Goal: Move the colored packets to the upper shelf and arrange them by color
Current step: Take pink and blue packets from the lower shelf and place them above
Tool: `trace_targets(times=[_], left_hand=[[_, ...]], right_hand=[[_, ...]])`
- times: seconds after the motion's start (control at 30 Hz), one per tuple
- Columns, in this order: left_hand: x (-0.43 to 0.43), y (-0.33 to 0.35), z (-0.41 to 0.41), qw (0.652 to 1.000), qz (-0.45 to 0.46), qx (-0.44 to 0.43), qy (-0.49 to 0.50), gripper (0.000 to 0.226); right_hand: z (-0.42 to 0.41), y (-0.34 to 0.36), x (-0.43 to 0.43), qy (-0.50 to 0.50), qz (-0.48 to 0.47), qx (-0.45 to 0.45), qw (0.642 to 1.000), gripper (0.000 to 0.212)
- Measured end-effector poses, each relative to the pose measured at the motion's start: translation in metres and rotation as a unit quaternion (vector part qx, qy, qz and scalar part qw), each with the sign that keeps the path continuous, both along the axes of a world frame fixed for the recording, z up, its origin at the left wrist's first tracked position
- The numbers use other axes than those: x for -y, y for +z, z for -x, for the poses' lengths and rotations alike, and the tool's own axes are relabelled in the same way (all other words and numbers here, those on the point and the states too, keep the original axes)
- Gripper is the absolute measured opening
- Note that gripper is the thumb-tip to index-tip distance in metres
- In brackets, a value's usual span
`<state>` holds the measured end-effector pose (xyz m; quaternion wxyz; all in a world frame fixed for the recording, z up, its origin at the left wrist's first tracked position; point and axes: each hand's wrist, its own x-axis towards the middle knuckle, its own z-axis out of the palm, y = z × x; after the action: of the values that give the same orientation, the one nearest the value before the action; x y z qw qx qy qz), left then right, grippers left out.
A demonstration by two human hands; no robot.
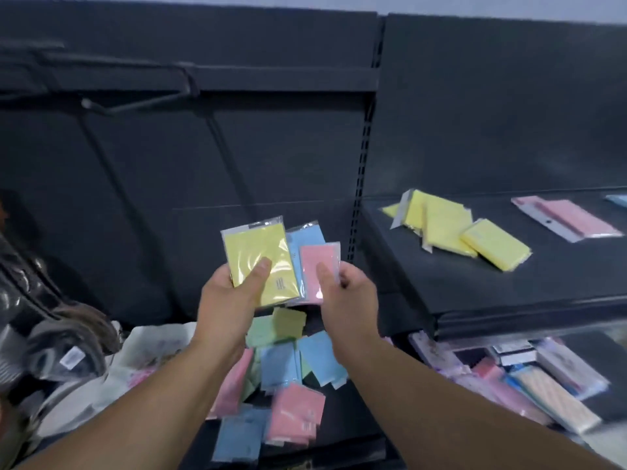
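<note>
Head view: we see the left hand (pixel 227 293) gripping a yellow packet (pixel 258 259), thumb pressed flat on its face and fingers hidden beneath. The right hand (pixel 349 293) pinches a pink packet (pixel 317 273), thumb on top and fingers curled at its right edge. A blue packet (pixel 305 245) fans out behind and between the two; we cannot tell which hand carries it. All three are held up in the air, left of the upper shelf (pixel 475 286) and above the lower shelf (pixel 339 418). On the upper shelf a yellow pile (pixel 448 228) lies loosely overlapped at the left. A long pink pack (pixel 570 220) lies well apart to the right, and a blue corner (pixel 617 200) shows at the frame edge. On the lower shelf, loose packets (pixel 288 368) in pink, blue and green lie jumbled beneath the hands. Other wrapped goods (pixel 526 374) sit under the upper shelf at right. A dark back panel (pixel 237 147) stands behind, and blurred bags (pixel 51 317) crowd the near left.
</note>
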<state>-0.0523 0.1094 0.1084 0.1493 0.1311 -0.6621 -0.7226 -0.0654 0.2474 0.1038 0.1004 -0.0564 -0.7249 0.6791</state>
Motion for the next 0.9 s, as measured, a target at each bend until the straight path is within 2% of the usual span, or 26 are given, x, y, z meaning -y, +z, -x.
trace_targets(times=[0.1, 0.23, 0.37, 0.5, 0.6, 0.9], left_hand=[[-0.022, 0.033, -0.007, 0.999, -0.001, -0.039, -0.026, 0.023], [-0.058, 0.063, -0.013, 0.997, -0.007, -0.069, -0.041, 0.021], [-0.108, 0.081, -0.019, 0.995, -0.003, -0.084, -0.059, 0.019], [-0.171, 0.091, -0.024, 0.993, 0.009, -0.081, -0.080, 0.018], [-0.219, 0.094, -0.025, 0.993, 0.014, -0.058, -0.106, 0.019], [-0.324, 0.094, -0.017, 0.988, -0.078, -0.009, -0.131, 0.018]], right_hand=[[-0.009, 0.029, -0.012, 0.002, 0.045, -0.036, 0.998, 0.036], [-0.016, 0.053, -0.045, 0.017, 0.108, -0.035, 0.993, 0.017], [-0.032, 0.075, -0.098, 0.055, 0.160, -0.044, 0.985, 0.011], [-0.046, 0.086, -0.159, 0.055, 0.151, -0.043, 0.986, 0.018], [-0.052, 0.091, -0.209, 0.062, 0.192, -0.020, 0.979, 0.016], [-0.046, 0.090, -0.333, -0.005, 0.149, -0.003, 0.989, 0.008]])
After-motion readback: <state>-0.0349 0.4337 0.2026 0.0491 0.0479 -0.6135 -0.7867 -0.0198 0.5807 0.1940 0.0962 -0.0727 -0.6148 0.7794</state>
